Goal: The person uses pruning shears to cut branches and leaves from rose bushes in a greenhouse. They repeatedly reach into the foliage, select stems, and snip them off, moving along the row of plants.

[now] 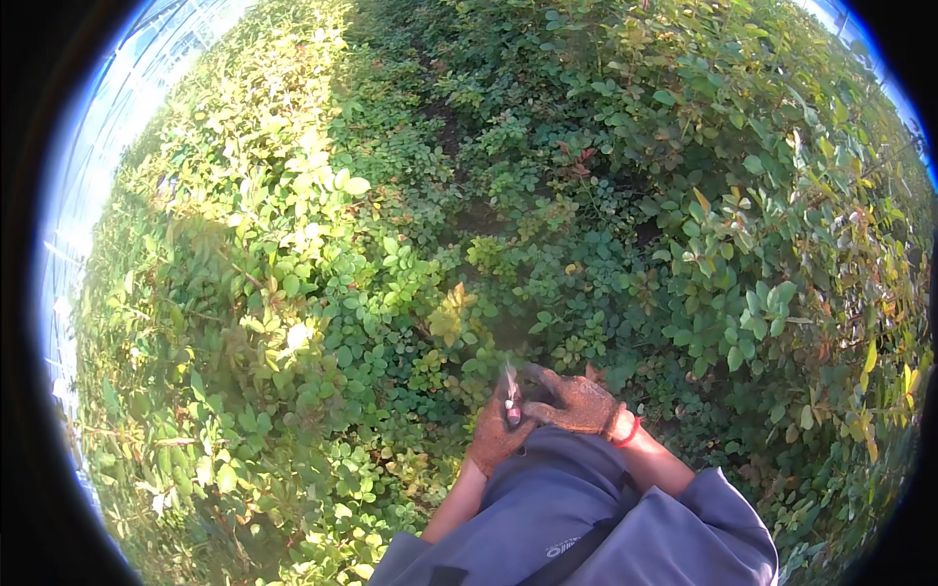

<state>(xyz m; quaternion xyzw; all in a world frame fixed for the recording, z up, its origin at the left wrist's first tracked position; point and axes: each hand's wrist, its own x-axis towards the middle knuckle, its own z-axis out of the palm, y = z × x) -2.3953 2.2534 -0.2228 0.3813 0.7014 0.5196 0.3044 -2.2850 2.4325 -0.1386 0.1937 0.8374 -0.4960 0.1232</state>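
Observation:
My left hand (495, 436), in a brown, dirt-stained work glove, holds a small tool (513, 412) upright in front of my waist. The tool has a red part low down and a pale, shiny tip; glare and blur hide its exact kind. Close on its right is my right hand (579, 404), gloved the same way. Its thumb and fingers are curved and parted, with a gap between them, and the thumb reaches close to the tool. Whether it touches the tool cannot be made out. A red band (628, 432) circles the right wrist.
Dense leafy shrubs, seemingly roses, rise on the left (293, 286) and right (762, 308). Between them runs a narrow strip of dark soil (476, 220), partly overgrown with low leaves. A bright greenhouse-like frame (132, 80) shows at the far left rim. My grey-blue garment (557, 498) fills the bottom.

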